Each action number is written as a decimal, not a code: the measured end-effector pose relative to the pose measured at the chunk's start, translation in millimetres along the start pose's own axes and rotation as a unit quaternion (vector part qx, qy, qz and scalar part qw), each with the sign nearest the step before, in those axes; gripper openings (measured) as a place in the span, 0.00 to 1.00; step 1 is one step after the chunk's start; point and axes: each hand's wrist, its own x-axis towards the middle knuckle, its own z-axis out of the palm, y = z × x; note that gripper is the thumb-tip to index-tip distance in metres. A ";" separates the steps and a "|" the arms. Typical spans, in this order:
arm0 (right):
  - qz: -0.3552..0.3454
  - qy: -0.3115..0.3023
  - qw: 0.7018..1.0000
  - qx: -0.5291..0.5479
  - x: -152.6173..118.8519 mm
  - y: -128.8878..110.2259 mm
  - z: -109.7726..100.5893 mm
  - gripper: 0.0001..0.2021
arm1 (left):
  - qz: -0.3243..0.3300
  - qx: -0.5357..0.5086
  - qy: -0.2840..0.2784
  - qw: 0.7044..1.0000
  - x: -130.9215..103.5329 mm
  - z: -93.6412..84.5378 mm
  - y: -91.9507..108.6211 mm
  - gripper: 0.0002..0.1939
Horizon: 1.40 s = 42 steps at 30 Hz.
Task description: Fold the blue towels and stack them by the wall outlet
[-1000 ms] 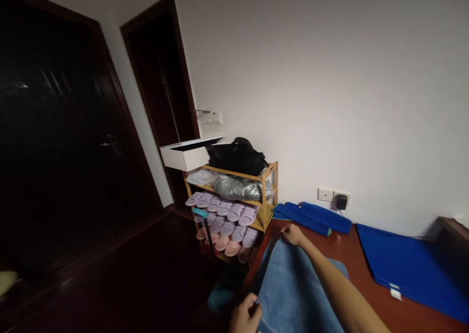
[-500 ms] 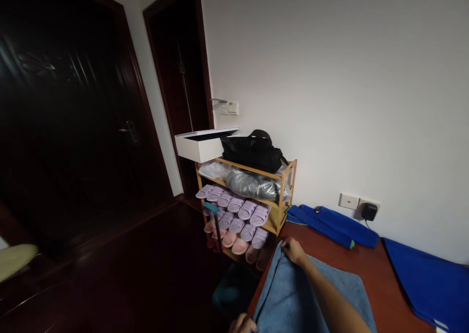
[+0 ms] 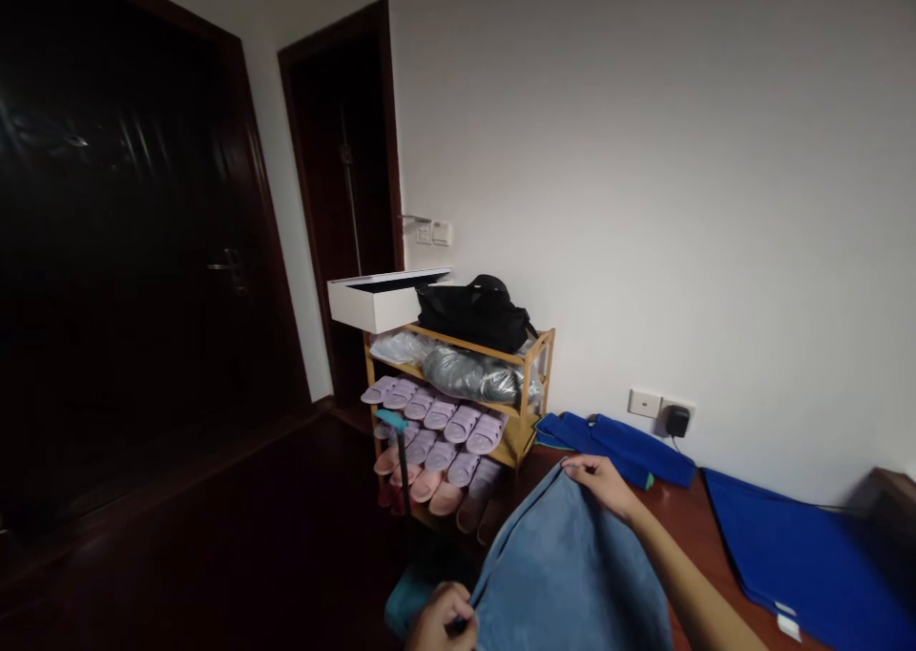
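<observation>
Head view: L hand (image 3: 445, 617) is mostly closed, pinching the near end of the grey-blue cloth's (image 3: 565, 575) edge; R hand (image 3: 599, 484) pinches its far end, thumb & fingers together. Cloth's raised btwn them by the tabletop's (image 3: 681, 510) L side. Folded blue cloth (image 3: 622, 448) lies far, flat blue cloth (image 3: 808, 536) R. Rack (image 3: 528, 384) w/ slippers (image 3: 463, 423) & black bag (image 3: 476, 315) stands far L.

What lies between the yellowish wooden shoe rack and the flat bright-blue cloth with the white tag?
Folded blue cloth, on the red-brown tabletop along the wall; the head view shows it.
</observation>
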 end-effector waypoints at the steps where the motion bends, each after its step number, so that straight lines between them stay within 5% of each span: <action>1: -0.004 0.016 1.000 0.013 -12.4 -12.6 -17.8 0.26 | 0.006 -0.023 -0.004 1.000 6.1 -9.4 17.7 0.14; 8: -0.015 0.131 0.989 0.061 -109.6 -95.4 -117.3 0.23 | 0.117 -0.009 -0.124 0.985 29.4 -71.5 168.7 0.10; 12: -0.026 0.169 0.982 0.074 -158.3 -129.6 -147.3 0.22 | 0.146 -0.048 -0.147 0.977 34.1 -82.1 240.1 0.09; 16: -0.037 0.215 0.968 0.122 -194.2 -146.8 -162.5 0.21 | 0.155 -0.106 -0.126 0.974 42.9 -80.1 284.1 0.11; 21: -0.035 0.254 0.954 0.155 -224.5 -154.8 -171.5 0.22 | 0.169 -0.131 -0.119 0.970 46.2 -70.5 303.3 0.14; 32: -0.014 0.318 0.947 0.053 -276.1 -176.9 -188.2 0.26 | 0.130 -0.156 -0.242 0.949 32.5 -52.8 313.3 0.16; 42: 0.001 0.396 0.917 0.056 -313.2 -168.9 -211.7 0.25 | 0.140 -0.182 -0.218 0.949 24.6 -15.3 315.8 0.21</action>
